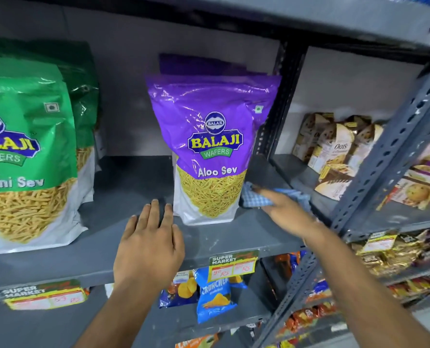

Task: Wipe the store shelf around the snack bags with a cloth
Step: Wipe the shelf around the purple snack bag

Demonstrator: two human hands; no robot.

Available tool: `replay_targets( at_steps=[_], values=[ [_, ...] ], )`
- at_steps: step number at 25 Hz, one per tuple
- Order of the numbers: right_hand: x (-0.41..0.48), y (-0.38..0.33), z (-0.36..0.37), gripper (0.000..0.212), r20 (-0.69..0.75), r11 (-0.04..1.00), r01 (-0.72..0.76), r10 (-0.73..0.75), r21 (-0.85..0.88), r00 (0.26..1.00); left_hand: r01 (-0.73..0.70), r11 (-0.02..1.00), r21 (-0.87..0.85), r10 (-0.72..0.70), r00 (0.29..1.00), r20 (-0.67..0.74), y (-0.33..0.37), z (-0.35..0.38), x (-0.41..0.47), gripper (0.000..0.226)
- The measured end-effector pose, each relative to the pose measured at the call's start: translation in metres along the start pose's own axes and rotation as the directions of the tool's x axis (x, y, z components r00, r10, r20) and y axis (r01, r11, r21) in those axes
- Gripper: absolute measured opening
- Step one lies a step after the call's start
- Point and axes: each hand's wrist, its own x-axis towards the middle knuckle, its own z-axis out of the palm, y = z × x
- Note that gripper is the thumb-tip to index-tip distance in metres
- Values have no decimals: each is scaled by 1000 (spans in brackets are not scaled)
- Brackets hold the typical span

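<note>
Grey shelf (234, 237): purple bag (210, 149) stands upright. Just right of it, the right hand (288, 213) grips a blue cloth (256, 197); left of it, the left hand (149, 244) lies flat, empty.

Cloth (256, 198) (blue checked) beside purple bag (210, 146)

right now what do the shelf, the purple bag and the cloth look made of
Shelf: likely painted metal, matte grey, with scuffs and perforated angle posts.
Purple bag: glossy plastic film, crinkled with bright glare; a clear lower window shows the sev.
Cloth: soft woven fabric, blue-white check, bunched under the right hand.
</note>
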Motion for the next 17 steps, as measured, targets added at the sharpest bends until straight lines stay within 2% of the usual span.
replay_targets(
  at_steps=[2,4,5,6,8,9,10,13,16,17],
  values=[
    [-9,0,-8,38,87,997,-31,37,-68,996,3,1000,-4,-3,1000,5,0,0,1,74],
    [16,-12,-29,23,189,981,-28,65,-191,980,5,1000,-8,-5,1000,6,0,0,0,74],
    [34,-24,-43,19,138,964,-48,87,-260,987,3,1000,-5,-3,1000,15,0,-1,0,75],
    [55,-35,-58,17,18,951,-114,125,-289,992,1,1000,-2,-1,1000,21,0,-1,0,75],
    [99,-47,-77,33,-227,939,-206,145,-275,963,5,1000,-6,-5,1000,19,0,-3,1,75],
    [116,-47,-75,39,-277,938,-211,132,-277,952,5,1000,-8,-5,1000,20,0,-3,2,75],
    [124,-48,-68,41,-252,942,-180,107,-284,962,3,1000,-9,-3,1000,21,1,-3,1,75],
    [133,-29,-27,37,-14,958,-73,72,-276,997,-1,1000,-30,1,1000,7,1,-4,0,77],
    [134,-9,-8,38,91,981,1,17,-195,996,-2,1000,-29,1,1000,-10,0,0,1,77],
    [128,-11,-8,34,80,987,5,8,-159,997,-2,1000,-22,2,1000,-11,-1,2,1,77]
  ],
)
